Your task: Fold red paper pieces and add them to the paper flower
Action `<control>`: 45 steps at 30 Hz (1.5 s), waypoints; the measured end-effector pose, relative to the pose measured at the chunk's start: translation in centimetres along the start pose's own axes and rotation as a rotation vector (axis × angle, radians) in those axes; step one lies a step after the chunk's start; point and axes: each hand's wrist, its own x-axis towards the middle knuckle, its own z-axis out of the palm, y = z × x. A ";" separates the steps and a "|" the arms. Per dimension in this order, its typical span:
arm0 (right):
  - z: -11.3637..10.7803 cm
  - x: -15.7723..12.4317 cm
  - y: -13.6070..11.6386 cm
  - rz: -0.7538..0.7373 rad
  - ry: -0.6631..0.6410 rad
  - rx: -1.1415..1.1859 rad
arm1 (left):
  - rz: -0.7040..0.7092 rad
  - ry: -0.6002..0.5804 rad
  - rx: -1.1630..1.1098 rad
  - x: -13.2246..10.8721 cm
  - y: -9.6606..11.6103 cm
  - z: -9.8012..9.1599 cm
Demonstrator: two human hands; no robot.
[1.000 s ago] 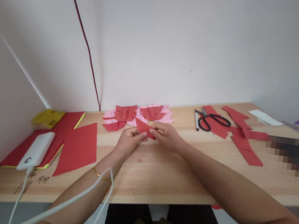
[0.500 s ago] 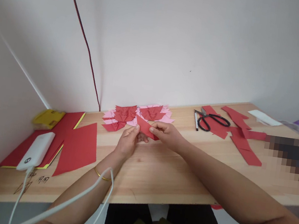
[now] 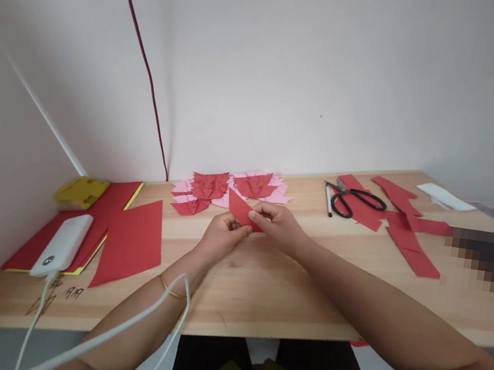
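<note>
Between my two hands is a folded piece of red paper, its pointed corner sticking up to the left. My right hand pinches its right side, thumb on the front face. My left hand grips the lower edge, its thumb pressed near the bottom; some of its fingers are hidden behind the paper. Just beyond, against the wall, lie several folded red paper pieces and folded pink paper pieces in overlapping rows.
At left, a white power bank with a white cable rests on red paper sheets, beside a yellow packet and a loose red sheet. At right are black-handled scissors, a pen, red paper scraps and a white strip.
My left thumb has moved from the paper's upper left edge down to its lower edge, and the left fingers have curled in. My right hand keeps its pinch.
</note>
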 end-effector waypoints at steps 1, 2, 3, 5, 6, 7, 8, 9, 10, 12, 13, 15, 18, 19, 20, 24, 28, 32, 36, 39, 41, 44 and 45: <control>0.0 0.0 0.1 0.001 -0.004 0.005 | -0.008 -0.028 -0.006 0.0 0.0 0.0; 0.1 0.0 0.1 0.004 -0.008 0.008 | -0.012 -0.056 -0.005 0.0 -0.1 0.0; 0.1 0.0 0.1 0.010 -0.012 0.014 | -0.014 -0.079 0.001 0.0 -0.1 0.0; 0.1 0.0 0.2 0.020 -0.016 0.026 | -0.016 -0.108 0.038 0.0 -0.2 0.0; 0.1 0.1 0.2 0.021 -0.016 0.024 | -0.023 -0.114 0.075 -0.1 -0.2 0.0; 0.0 0.1 0.2 0.019 -0.010 0.013 | -0.034 -0.123 0.120 -0.2 -0.1 0.1; -0.3 0.2 0.3 0.017 -0.006 -0.007 | -0.047 -0.142 0.169 -0.4 0.1 0.2; -0.5 0.2 0.3 0.020 -0.013 -0.034 | -0.055 -0.169 0.222 -0.6 0.4 0.3; -0.9 0.3 0.5 0.029 -0.032 -0.069 | -0.053 -0.202 0.270 -0.9 0.7 0.4; -1.7 0.5 0.8 0.065 -0.108 -0.158 | 0.043 -0.275 0.362 -1.3 1.5 0.5; -2.1 0.6 1.0 0.085 -0.158 -0.218 | 0.133 -0.268 0.403 -1.4 1.9 0.5; -2.6 0.6 1.6 0.095 -0.260 -0.377 | 0.297 -0.153 0.476 -1.5 2.5 0.2; -2.6 0.5 2.2 0.056 -0.377 -0.593 | 0.438 -0.018 0.587 -1.2 2.5 -0.5; -2.5 0.5 2.3 0.040 -0.389 -0.640 | 0.454 -0.048 0.640 -1.0 2.2 -0.7; -2.3 0.4 2.3 0.025 -0.394 -0.676 | 0.464 -0.103 0.698 -0.9 1.8 -0.8; -1.5 0.2 1.9 0.014 -0.397 -0.755 | 0.505 -0.337 0.944 -0.4 0.4 -0.7; -1.5 0.2 1.4 0.060 -0.385 -0.800 | 0.506 -0.393 1.085 -0.4 -0.1 -0.3; -2.4 0.7 1.2 0.199 -0.268 -0.832 | 0.450 -0.344 1.068 -0.7 0.1 0.0; -2.8 0.7 1.1 0.302 -0.290 -0.782 | 0.463 -0.353 1.099 -0.8 0.3 0.0; -2.2 0.2 1.1 0.292 -0.357 -0.764 | 0.493 -0.386 1.169 -0.8 0.5 0.0; -1.6 -0.2 1.1 0.292 -0.352 -0.785 | 0.504 -0.399 1.191 -0.8 0.7 0.0; -1.3 -0.3 1.1 0.318 -0.356 -0.815 | 0.504 -0.405 1.187 -0.9 1.0 0.0; -1.3 -0.2 1.1 0.325 -0.366 -0.824 | 0.505 -0.409 1.178 -1.0 1.0 0.0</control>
